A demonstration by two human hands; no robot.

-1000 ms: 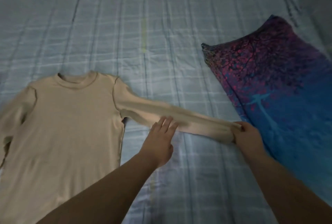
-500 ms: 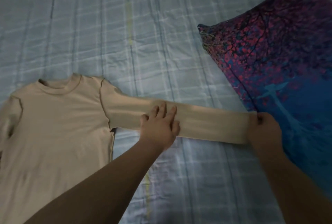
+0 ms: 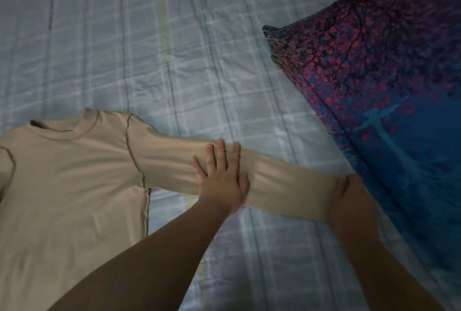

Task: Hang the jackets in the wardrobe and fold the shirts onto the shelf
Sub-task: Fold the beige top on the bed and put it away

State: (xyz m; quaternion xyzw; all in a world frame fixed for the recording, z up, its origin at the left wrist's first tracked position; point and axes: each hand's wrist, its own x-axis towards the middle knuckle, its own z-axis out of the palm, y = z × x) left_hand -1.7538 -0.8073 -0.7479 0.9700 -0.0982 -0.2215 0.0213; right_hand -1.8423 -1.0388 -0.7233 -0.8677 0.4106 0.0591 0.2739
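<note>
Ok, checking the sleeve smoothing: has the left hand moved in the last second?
Yes. Judged against the shirt body, the left hand has slid away from the person, from the sleeve's near edge to flat across it.

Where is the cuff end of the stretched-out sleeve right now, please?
In the head view, right of centre, the cuff is pinched by the right hand beside the floral pillow.
</note>
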